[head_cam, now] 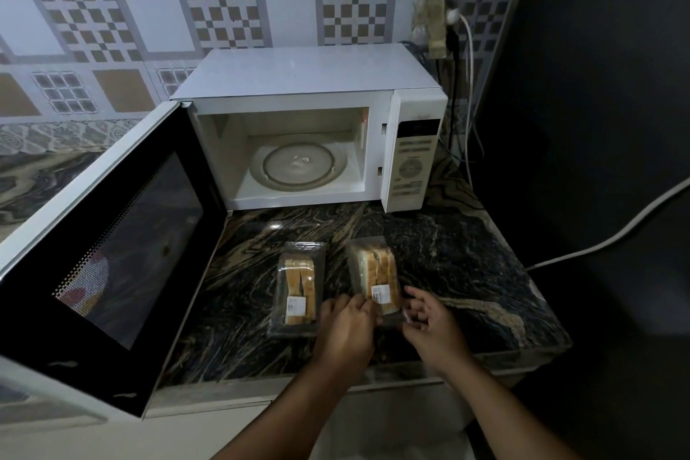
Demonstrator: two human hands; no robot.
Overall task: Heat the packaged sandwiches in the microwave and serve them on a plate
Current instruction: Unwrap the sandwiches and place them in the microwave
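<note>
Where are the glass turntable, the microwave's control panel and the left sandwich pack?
glass turntable (298, 165), head view, centre of the glass.
control panel (412, 161), head view, button area.
left sandwich pack (298, 284), head view, the bread.

White microwave, black-and-tan swirled countertop, checkered grey-brown wall tiles

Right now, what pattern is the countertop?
Dark marble countertop with swirling tan veins, seen from the head view.

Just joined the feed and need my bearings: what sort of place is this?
Most likely a home kitchen corner. A white microwave with its door open sits on a dark marbled stone countertop against a patterned tiled wall, with two packaged sandwiches lying in front of it.
</note>
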